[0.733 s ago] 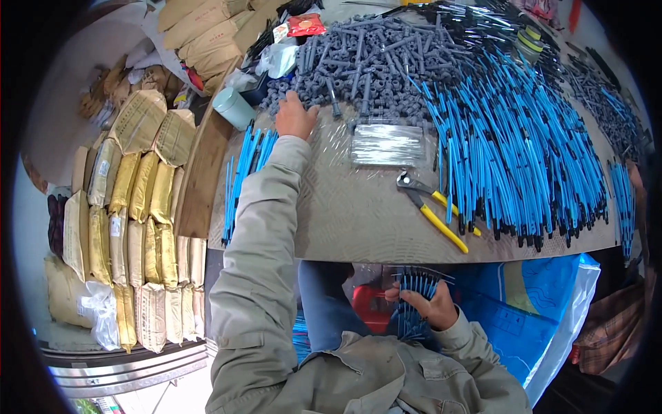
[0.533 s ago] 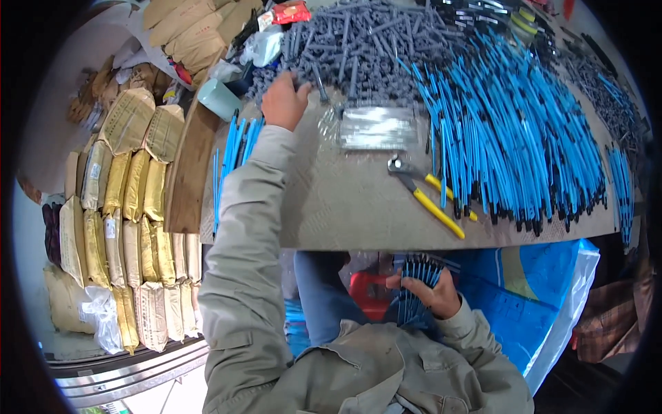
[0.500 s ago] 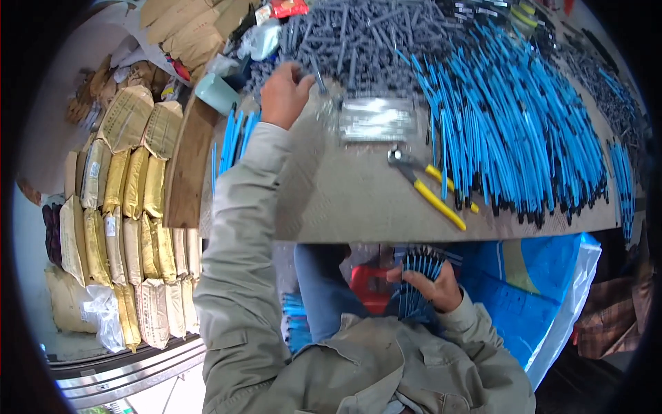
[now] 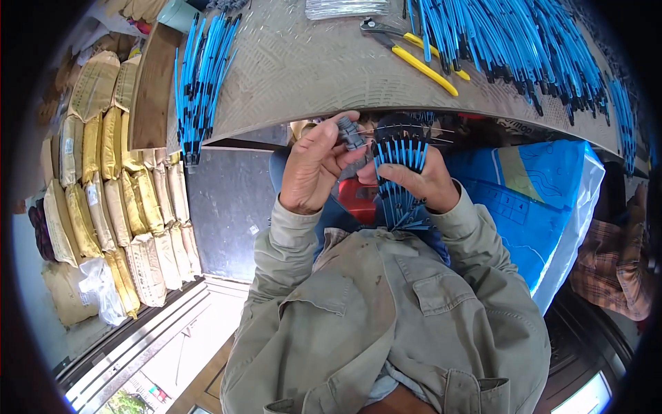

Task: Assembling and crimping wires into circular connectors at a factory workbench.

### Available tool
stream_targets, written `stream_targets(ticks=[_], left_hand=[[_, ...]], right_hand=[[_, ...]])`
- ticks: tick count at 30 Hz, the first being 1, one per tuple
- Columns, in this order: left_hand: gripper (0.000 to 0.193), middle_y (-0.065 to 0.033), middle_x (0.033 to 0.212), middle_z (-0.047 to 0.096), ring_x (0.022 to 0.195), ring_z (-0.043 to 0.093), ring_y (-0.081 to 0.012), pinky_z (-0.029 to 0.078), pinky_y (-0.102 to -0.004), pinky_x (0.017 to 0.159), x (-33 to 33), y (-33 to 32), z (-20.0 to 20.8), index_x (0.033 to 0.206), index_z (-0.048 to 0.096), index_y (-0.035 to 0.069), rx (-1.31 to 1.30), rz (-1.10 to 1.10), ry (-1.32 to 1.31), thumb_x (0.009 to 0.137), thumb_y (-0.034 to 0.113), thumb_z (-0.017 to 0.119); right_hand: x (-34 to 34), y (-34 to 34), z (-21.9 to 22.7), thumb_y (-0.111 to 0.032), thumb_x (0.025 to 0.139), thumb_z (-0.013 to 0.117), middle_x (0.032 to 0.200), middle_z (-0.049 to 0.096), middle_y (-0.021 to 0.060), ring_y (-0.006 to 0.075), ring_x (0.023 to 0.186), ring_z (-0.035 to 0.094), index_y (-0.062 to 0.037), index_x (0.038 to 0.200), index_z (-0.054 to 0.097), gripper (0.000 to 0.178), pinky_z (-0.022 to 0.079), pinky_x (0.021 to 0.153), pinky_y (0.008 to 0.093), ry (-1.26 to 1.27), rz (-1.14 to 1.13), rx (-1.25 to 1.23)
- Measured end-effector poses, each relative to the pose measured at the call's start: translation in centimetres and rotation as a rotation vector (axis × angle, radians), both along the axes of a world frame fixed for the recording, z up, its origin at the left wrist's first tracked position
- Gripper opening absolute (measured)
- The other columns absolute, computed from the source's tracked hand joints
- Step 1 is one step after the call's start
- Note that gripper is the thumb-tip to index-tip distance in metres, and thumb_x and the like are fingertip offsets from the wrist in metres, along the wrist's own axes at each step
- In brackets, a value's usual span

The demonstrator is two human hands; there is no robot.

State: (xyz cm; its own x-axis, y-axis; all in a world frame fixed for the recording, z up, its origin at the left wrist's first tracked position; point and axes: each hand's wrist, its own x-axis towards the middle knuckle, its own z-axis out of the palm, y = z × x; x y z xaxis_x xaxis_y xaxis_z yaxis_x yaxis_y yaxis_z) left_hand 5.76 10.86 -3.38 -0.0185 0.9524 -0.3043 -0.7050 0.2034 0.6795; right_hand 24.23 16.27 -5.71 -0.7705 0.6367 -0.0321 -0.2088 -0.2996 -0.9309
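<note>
Close to my body, just off the table's near edge, both hands are side by side. My left hand [image 4: 310, 165] pinches small grey plastic pieces [image 4: 350, 133] between thumb and fingers; their exact number is hard to make out. Wrapped in my right hand [image 4: 438, 181] is a fanned bunch of thin blue rods [image 4: 402, 153] with black ends, the thumb pressed across it. Thin wire-like pins stick out sideways near the bunch's top. The grey pieces sit right beside the bunch; whether they touch it I cannot tell.
Yellow-handled pincers [image 4: 424, 69] lie on the cardboard-covered table [image 4: 296, 76], near a stack of shiny metal pins [image 4: 345, 8]. A big pile of blue rods [image 4: 510, 48] fills the right, a smaller bunch [image 4: 203, 83] the left edge. Blue sheeting [image 4: 531, 186] hangs at right.
My left hand has come back from the far grey pile to beside my right hand, now with grey pieces in it. The right hand keeps the rods. The view has tilted down.
</note>
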Motion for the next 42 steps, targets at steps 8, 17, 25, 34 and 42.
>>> stream_targets(ticks=[8, 17, 25, 34, 42], left_hand=[[0.036, -0.0082, 0.099, 0.062, 0.086, 0.062, -0.0133, 0.054, -0.024, 0.074, 0.5, -0.5, 0.2, 0.12, 0.051, -0.001, 0.052, 0.042, 0.037, 0.091, 0.02, 0.054], [0.035, -0.0117, 0.107, 0.06, 0.09, 0.062, -0.0147, 0.055, -0.0231, 0.074, 0.8, 0.0, 0.2, 0.118, 0.051, -0.002, 0.108, 0.069, 0.159, 0.091, 0.02, 0.052], [0.038, -0.0147, 0.106, 0.061, 0.095, 0.061, -0.0181, 0.053, -0.0262, 0.078, 0.9, -0.4, 0.3, 0.12, 0.05, -0.003, 0.208, 0.028, 0.097, 0.088, 0.017, 0.057], [0.055, -0.0167, 0.113, 0.056, 0.1, 0.058, -0.0188, 0.049, -0.0274, 0.086, 2.9, -1.4, 1.0, 0.125, 0.04, -0.004, 0.304, 0.168, 0.368, 0.075, -0.008, 0.064], [0.048, -0.0153, 0.112, 0.057, 0.101, 0.057, -0.017, 0.047, -0.0266, 0.087, 3.8, -1.6, 1.9, 0.121, 0.044, -0.004, 0.26, 0.213, 0.478, 0.077, -0.011, 0.061]], right_hand=[[0.1, -0.5, 0.3, -0.014, 0.085, 0.06, 0.096, 0.063, 0.0152, 0.0221, 0.088, 0.063, 0.0045, 0.106, 0.052, 0.03, 0.052, 0.077, 0.034, 0.027, 0.018, -0.007], [0.0, -0.1, 0.4, -0.015, 0.086, 0.061, 0.097, 0.063, 0.0147, 0.0225, 0.089, 0.063, 0.0047, 0.109, 0.051, 0.032, 0.052, 0.078, 0.0337, 0.049, 0.029, -0.022], [0.3, -0.6, 0.8, -0.016, 0.085, 0.062, 0.098, 0.064, 0.0136, 0.0217, 0.09, 0.063, 0.0041, 0.11, 0.052, 0.033, 0.05, 0.08, 0.0331, 0.039, 0.045, -0.021], [0.2, -0.6, 1.4, -0.017, 0.084, 0.064, 0.097, 0.061, 0.0061, 0.0108, 0.084, 0.058, 0.0011, 0.114, 0.051, 0.037, 0.047, 0.074, 0.0254, -0.018, -0.061, 0.164], [0.0, -1.1, 1.0, -0.017, 0.083, 0.066, 0.085, 0.061, -0.0004, 0.006, 0.075, 0.053, 0.0001, 0.105, 0.056, 0.029, 0.045, 0.066, 0.0221, 0.001, -0.127, 0.161]])
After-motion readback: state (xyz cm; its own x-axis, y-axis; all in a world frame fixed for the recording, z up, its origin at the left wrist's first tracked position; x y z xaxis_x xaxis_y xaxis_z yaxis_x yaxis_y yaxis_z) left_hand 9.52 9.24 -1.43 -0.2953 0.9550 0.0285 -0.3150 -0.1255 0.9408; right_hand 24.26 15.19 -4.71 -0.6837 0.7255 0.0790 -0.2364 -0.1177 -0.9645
